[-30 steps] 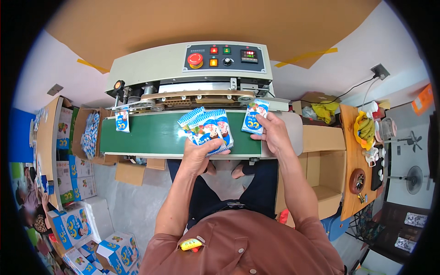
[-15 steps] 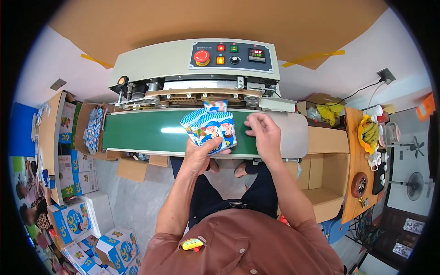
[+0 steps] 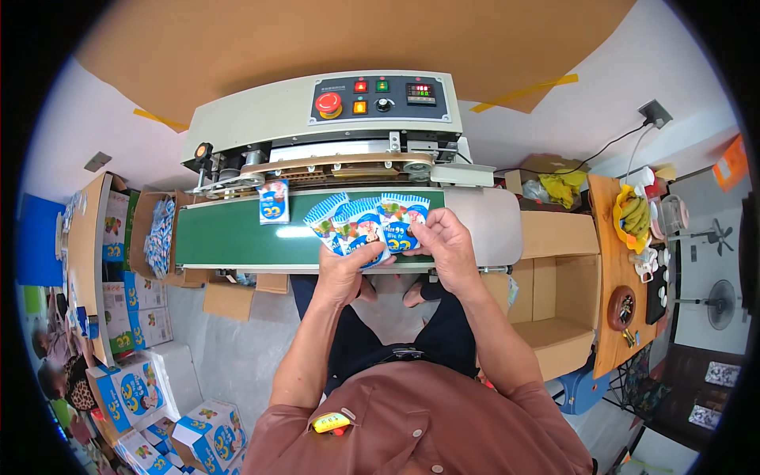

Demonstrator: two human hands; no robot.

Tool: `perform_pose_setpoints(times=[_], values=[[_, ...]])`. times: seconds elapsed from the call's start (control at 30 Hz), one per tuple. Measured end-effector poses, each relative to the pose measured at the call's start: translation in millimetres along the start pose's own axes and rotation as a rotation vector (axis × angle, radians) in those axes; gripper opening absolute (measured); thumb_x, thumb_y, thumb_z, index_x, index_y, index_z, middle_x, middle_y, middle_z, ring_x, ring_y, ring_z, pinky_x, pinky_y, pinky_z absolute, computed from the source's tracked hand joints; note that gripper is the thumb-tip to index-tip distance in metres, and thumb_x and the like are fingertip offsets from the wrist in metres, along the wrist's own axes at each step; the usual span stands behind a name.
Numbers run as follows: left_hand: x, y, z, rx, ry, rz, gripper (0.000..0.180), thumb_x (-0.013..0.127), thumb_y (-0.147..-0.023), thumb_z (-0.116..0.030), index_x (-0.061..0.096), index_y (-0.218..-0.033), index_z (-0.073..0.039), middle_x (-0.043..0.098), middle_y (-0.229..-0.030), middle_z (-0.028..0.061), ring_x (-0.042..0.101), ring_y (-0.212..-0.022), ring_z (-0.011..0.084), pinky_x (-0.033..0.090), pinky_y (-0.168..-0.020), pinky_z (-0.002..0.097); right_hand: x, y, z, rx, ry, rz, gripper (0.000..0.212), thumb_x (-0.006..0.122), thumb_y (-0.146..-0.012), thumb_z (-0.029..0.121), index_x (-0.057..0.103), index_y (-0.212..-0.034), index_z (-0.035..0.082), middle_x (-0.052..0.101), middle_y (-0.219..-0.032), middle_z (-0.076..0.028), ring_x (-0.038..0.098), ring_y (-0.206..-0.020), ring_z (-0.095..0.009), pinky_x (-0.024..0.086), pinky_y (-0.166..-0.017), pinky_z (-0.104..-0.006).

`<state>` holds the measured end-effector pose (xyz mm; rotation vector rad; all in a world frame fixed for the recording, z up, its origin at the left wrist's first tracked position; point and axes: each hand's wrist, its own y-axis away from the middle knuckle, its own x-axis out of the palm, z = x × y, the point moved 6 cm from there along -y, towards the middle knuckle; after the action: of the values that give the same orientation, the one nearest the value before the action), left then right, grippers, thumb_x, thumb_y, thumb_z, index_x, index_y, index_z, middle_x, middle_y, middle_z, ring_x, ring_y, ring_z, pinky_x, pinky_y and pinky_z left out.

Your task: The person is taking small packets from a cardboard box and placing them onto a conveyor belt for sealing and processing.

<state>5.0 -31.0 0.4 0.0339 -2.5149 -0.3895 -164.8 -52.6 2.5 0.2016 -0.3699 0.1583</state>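
Fanned over the green conveyor belt point(image 3: 226, 247) are several small blue-and-white candy packets. My left hand point(image 3: 346, 273) is closed on the left packets point(image 3: 354, 224), its thumb lying across the front one. With its thumb and fingers, my right hand point(image 3: 446, 247) pinches the rightmost packet point(image 3: 403, 215), which overlaps the others. Another packet point(image 3: 274, 203) stands apart to the left, its top edge at the band of the sealing machine point(image 3: 261, 119) and its body over the belt.
A carton point(image 3: 145, 237) full of packets adjoins the belt's left end. An open cardboard box point(image 3: 564, 289) sits to the right, beside a wooden table point(image 3: 606, 348) with bananas point(image 3: 636, 214). Printed cartons point(image 3: 210, 435) are stacked at lower left, where other people are partly visible.
The packet at the sealing band has travelled left, away from my hands. My right hand has moved in and taken hold of the rightmost packet, spreading the bunch.
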Motion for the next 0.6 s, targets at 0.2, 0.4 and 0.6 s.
perform_pose_setpoints(times=[0.2, 0.4, 0.6], values=[[-3, -11, 7, 0.118, 0.025, -0.041, 0.043, 0.071, -0.080, 0.003, 0.055, -0.120, 0.001, 0.067, -0.108, 0.0127, 0.070, -0.089, 0.0220, 0.063, -0.071, 0.0350, 5, -2, 2, 0.039, -0.025, -0.028, 0.023, 0.060, -0.097, 0.012, 0.057, -0.117, 0.001, 0.068, -0.099, -0.008, 0.068, -0.089, -0.014, 0.060, -0.070, -0.0283], [-2, -15, -1, 0.052, 0.003, -0.033, 0.042, 0.070, -0.082, 0.001, 0.054, -0.121, 0.001, 0.067, -0.109, 0.0125, 0.070, -0.091, 0.0222, 0.063, -0.071, 0.0349, -36, -13, 6, 0.030, 0.023, -0.153, 0.028, 0.061, -0.095, 0.011, 0.058, -0.121, 0.001, 0.069, -0.104, -0.008, 0.069, -0.089, -0.015, 0.061, -0.067, -0.0296], [-7, -15, -4, -0.020, -0.031, -0.059, 0.041, 0.068, -0.084, -0.002, 0.054, -0.123, 0.000, 0.066, -0.110, 0.0122, 0.070, -0.091, 0.0223, 0.064, -0.064, 0.0333, -64, -28, 15, 0.197, 0.111, -0.247, 0.027, 0.066, -0.093, 0.016, 0.063, -0.116, 0.001, 0.070, -0.099, -0.006, 0.070, -0.083, -0.012, 0.061, -0.057, -0.0246]])
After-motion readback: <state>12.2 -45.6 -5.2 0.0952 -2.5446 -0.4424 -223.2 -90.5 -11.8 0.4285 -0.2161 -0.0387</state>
